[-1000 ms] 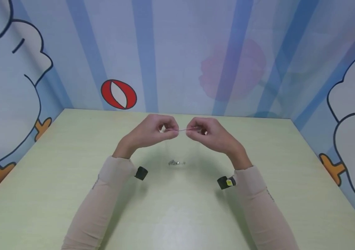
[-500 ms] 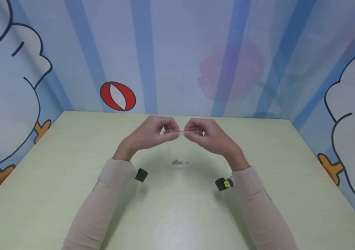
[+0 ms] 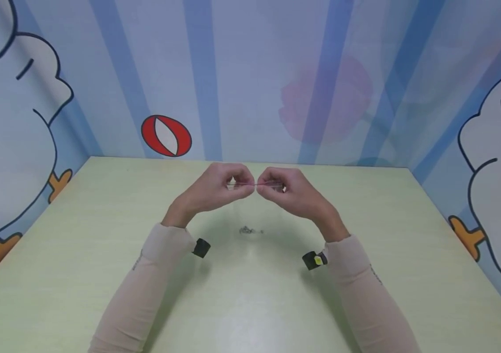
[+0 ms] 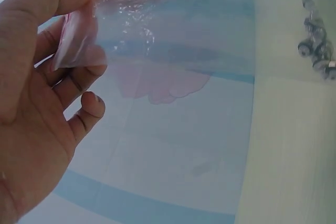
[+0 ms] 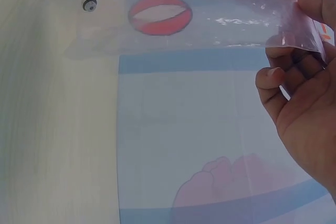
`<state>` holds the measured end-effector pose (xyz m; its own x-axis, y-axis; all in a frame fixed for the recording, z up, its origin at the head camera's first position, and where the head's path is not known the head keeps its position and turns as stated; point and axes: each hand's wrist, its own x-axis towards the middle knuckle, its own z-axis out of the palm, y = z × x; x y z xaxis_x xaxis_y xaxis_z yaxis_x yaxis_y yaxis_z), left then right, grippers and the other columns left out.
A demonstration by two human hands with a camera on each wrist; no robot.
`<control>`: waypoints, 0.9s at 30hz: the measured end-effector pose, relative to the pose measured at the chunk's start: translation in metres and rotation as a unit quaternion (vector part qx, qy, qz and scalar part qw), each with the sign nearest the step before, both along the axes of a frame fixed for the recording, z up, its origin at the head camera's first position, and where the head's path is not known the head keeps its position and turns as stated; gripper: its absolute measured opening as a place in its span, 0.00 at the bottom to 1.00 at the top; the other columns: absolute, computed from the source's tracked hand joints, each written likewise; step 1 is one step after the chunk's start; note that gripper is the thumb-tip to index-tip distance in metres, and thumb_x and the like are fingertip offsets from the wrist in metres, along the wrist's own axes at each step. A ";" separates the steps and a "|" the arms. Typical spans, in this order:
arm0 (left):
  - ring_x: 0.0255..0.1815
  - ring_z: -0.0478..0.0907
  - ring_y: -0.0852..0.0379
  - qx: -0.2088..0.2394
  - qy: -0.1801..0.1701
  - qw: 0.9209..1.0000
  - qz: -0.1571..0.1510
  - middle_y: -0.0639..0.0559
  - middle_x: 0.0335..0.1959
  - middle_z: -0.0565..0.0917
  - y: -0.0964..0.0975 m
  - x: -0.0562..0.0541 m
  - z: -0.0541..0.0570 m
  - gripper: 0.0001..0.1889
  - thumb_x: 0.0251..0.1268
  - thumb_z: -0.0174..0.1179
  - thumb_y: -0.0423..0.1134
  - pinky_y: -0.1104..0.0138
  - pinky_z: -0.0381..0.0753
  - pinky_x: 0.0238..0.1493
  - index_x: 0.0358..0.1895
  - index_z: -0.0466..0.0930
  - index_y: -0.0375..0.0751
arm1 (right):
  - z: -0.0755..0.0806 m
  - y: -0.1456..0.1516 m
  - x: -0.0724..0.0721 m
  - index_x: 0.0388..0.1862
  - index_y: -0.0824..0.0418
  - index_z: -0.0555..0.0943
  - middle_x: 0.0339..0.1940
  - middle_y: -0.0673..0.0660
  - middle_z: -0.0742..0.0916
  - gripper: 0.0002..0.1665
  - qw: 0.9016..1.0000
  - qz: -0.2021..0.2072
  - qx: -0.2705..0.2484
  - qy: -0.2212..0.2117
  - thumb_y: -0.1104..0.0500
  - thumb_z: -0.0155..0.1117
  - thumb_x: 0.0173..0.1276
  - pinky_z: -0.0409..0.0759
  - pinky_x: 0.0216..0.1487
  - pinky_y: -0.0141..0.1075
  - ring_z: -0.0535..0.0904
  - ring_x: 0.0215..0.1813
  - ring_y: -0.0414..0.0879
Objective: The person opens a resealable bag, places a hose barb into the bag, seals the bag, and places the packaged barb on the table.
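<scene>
A clear plastic zip bag (image 4: 173,35) with a thin reddish strip along its top edge hangs between the hands. My left hand (image 3: 221,186) pinches this edge between thumb and forefinger. From the other side, my right hand (image 3: 290,191) pinches the same edge, its fingertips almost meeting the left ones. In the left wrist view, the left hand's other fingers are loosely bent behind the film. Low in the bag lies a cluster of small shiny metal parts (image 4: 317,48), also visible below the hands as small grey parts (image 3: 247,230); their exact kind cannot be made out.
A pale yellow-green table (image 3: 250,304) lies beneath the forearms. Behind it stands a backdrop (image 3: 250,88) printed with blue stripes and a red-and-white ball. Each sleeve cuff carries a small dark wrist camera (image 3: 201,248).
Both hands have come slightly closer together along the bag's top edge, narrowing the gap between the fingertips. The small metal parts low in the bag have swayed a little right, then back left.
</scene>
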<state>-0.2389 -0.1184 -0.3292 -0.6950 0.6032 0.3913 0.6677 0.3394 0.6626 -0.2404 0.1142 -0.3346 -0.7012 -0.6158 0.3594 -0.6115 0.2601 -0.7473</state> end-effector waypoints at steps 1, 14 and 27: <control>0.37 0.75 0.57 0.002 0.000 1.000 -0.003 0.55 0.33 0.81 0.000 0.000 0.000 0.02 0.70 0.61 0.37 0.59 0.75 0.43 0.38 0.83 0.45 | 0.000 0.000 0.000 0.39 0.58 0.82 0.36 0.54 0.84 0.07 1.000 0.002 0.001 -0.003 0.58 0.59 0.76 0.74 0.37 0.40 0.75 0.33 0.46; 0.33 0.75 0.58 -0.013 0.007 1.000 -0.013 0.57 0.32 0.81 0.002 -0.002 -0.001 0.03 0.70 0.62 0.39 0.62 0.71 0.35 0.40 0.84 0.46 | 0.000 0.003 0.000 0.38 0.59 0.81 0.37 0.53 0.85 0.06 1.000 0.011 0.004 0.012 0.60 0.58 0.75 0.77 0.44 0.43 0.83 0.46 0.47; 0.34 0.74 0.56 -0.023 -0.011 0.999 0.035 0.55 0.31 0.80 -0.009 -0.002 0.004 0.02 0.70 0.62 0.40 0.61 0.69 0.37 0.39 0.82 0.48 | 0.004 0.014 -0.001 0.39 0.58 0.81 0.37 0.55 0.84 0.06 1.000 -0.022 -0.008 0.006 0.58 0.59 0.75 0.77 0.44 0.44 0.83 0.45 0.51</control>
<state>-0.2406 -0.1270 -0.3255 -0.7447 0.5697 0.3477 0.6263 0.4162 0.6592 -0.2416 0.1284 -0.3303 -0.7230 -0.5779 0.3785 -0.6091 0.2749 -0.7439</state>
